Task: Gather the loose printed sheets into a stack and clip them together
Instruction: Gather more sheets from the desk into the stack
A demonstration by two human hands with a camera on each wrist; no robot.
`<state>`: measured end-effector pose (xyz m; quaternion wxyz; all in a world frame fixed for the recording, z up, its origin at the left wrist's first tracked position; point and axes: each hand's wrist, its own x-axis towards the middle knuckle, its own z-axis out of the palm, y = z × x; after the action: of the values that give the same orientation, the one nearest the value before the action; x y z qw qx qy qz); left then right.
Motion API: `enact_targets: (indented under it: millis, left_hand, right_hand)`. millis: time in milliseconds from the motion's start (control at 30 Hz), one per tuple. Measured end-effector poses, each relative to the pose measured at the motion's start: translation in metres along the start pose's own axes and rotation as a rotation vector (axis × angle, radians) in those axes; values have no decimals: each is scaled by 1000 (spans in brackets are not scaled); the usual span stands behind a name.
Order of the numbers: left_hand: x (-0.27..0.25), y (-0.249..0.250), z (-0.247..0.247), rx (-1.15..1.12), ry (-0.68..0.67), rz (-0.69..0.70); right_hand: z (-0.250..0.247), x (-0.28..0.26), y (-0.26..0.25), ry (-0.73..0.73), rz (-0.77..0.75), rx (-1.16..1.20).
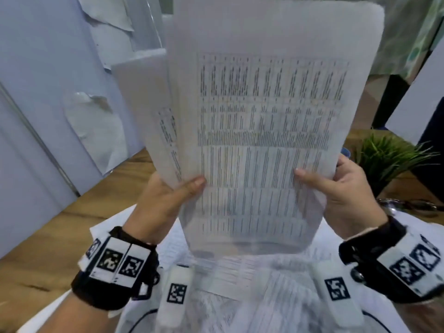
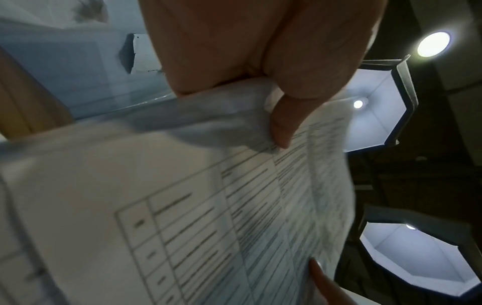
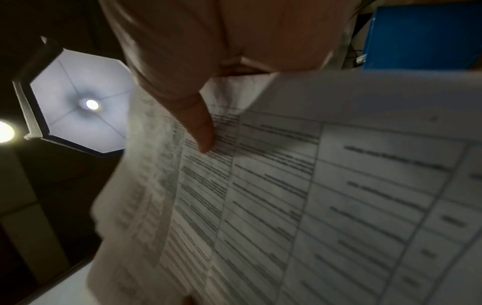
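— Which step is this, would you say?

— Squaring up, I'd judge. The printed sheets (image 1: pixel 264 131) are held upright above the wooden table (image 1: pixel 43 239), well off it. The left hand (image 1: pixel 165 203) grasps their left edge, thumb across the front and fingers behind; the right hand (image 1: pixel 346 191) grasps the right edge the same way.

— Are they lined up?

— Not quite. One sheet juts out to the left behind the front page, so the edges don't match.

— What comes next, then?

— Probably tapping the bottom edge down to level the sheets, keeping both grips loose enough that the pages can slide. More paper (image 1: pixel 276 306) lies on the table under the wrists, so gathering may not be over. Then a clip.

— Where is the clip?

— I can't find one. Something metallic glints by the small green plant (image 1: pixel 386 159) at the right, but it's too blurred to name.

— And how many sheets are in hand?

— Can't tell; the print is smeared and the fingers behind the pages are hidden
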<state>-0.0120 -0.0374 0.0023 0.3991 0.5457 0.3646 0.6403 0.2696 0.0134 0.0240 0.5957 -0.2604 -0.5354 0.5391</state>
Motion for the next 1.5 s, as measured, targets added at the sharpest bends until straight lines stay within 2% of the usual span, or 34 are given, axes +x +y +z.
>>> enact_targets:
  millis: [100,233,333,433,500,567,633,700,733,767,800,833,900,967,1033,1133,1267,1333,1400,1500]
  left_hand:
    - [-2,-4,1,33,-18,-21]
    - [-18,-29,3,156,-24,-120]
    - [-27,-36,8,258,42,-105]
    - [-24,-31,-8,275,116,-83]
    - [-20,-21,-27,262,173,-88]
    - [-19,-12,-46,234,256,-107]
    - [-18,-15,-84,202,349,-103]
    - [-26,-16,-121,197,472,-157]
    - [-35,-23,-140,151,460,-170]
    - [-39,-21,-151,87,500,-163]
    - [-42,-9,-143,25,595,-103]
    - [-41,-1,-129,30,611,-101]
    - [-37,8,-108,174,506,-163]
    - [-36,16,-94,253,500,-148]
    - [-34,15,-97,220,542,-93]
    - [-38,21,-106,188,539,-22]
    - [-45,28,-120,145,559,-49]
    - [-49,29,-123,118,562,-83]
    - [-52,31,-120,135,572,-104]
    - [-55,31,-115,111,580,-121]
  right_hand:
    - [2,0,1,-40,60,31]
    - [4,-13,25,-114,198,-94]
    - [7,-14,32,-163,211,-157]
    - [-9,-2,23,-249,196,-169]
    - [-27,9,15,-319,203,-314]
    - [-43,13,12,-462,251,-716]
    - [-46,8,23,-716,321,-1118]
    - [-36,-2,43,-1006,369,-1367]
    - [-29,-8,52,-1128,360,-1465]
    - [-23,-12,60,-1201,333,-1539]
    - [-17,-15,64,-1225,306,-1578]
    - [-12,-15,67,-1226,281,-1600]
    - [-5,-12,71,-1240,232,-1647]
    - [-1,-6,74,-1238,292,-1649]
    - [0,3,76,-1172,380,-1578]
    - [-2,23,69,-1004,332,-1522]
    - [-7,51,75,-755,231,-1450]
    - [-2,59,86,-635,238,-1424]
    - [8,59,97,-600,311,-1408]
    - [26,55,114,-638,402,-1444]
